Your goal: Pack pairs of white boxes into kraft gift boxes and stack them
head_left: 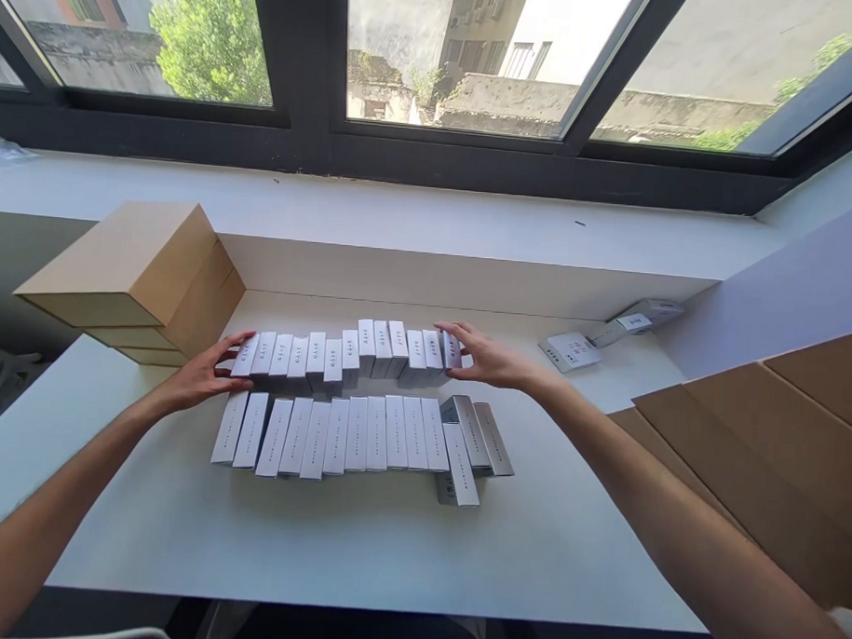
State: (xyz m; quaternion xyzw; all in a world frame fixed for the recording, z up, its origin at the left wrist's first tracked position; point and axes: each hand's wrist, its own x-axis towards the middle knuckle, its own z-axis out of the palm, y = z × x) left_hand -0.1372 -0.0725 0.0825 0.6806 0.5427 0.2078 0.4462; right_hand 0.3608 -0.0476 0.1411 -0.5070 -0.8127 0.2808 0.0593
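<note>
Prob. a packing rm: cartons (114, 248), desk (362, 541), window (404, 149).

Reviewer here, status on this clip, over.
Left hand, right hand pressing opposite ends of back row of white boxes; front row untouched.

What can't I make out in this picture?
- Print on the small white boxes: too small in the head view.
- Left thumb tip: unclear beside the row's end.
- Inside the brown cartons: closed sides hide it.
- Right-hand cardboard: cut off by the frame edge.
</note>
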